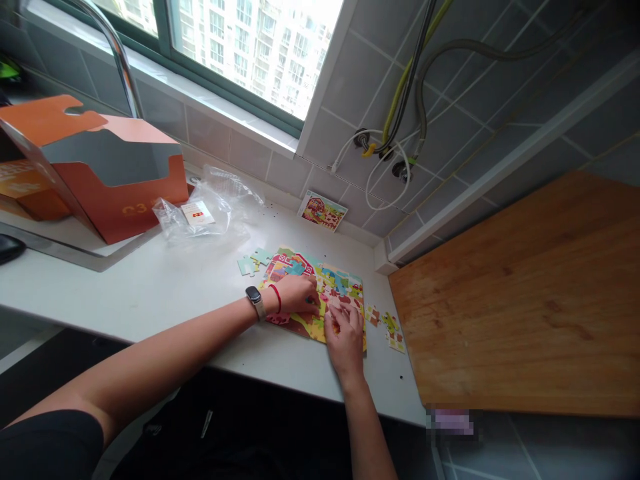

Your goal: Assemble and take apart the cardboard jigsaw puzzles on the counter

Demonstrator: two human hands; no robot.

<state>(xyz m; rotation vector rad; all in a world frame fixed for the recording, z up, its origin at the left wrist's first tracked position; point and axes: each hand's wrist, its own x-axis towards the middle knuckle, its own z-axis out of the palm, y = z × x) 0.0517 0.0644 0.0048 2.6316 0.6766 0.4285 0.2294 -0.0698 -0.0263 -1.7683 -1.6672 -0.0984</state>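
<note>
Two bare hands bear on a flat, colourful cardboard farm jigsaw (340, 283) near the front edge of the white countertop (150, 300). The curled left hand (293, 295) and the right hand (344, 340) press down; whether either grasps a piece cannot be told. The thin, light, stiff pieces should lift best by their edges. Loose cardboard pieces (390, 327) lie right; a small farm picture card (323, 211) leans farther off.
</note>
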